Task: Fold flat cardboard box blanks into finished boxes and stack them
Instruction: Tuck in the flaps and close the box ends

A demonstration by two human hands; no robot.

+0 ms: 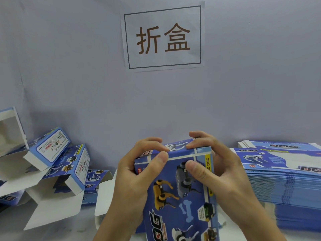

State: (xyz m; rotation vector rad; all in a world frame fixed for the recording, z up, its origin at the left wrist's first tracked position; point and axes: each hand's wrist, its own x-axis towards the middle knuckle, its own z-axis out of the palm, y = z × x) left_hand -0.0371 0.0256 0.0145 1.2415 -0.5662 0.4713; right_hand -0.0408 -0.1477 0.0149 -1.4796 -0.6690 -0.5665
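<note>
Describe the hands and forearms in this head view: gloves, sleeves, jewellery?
Both the left hand and the right hand are bare: no gloves, rings or tape show. Fingernails are short and unpainted. The forearms are bare down to the frame's bottom edge, with no sleeve, watch or wristband showing.

Single head-worn wide-angle view, looking forward and slightly down from close above the left hand (139,173) and right hand (215,169). It faces a wall bearing a paper sign (163,37) directly beyond the hands; straight edges bow near the frame margins.
</note>
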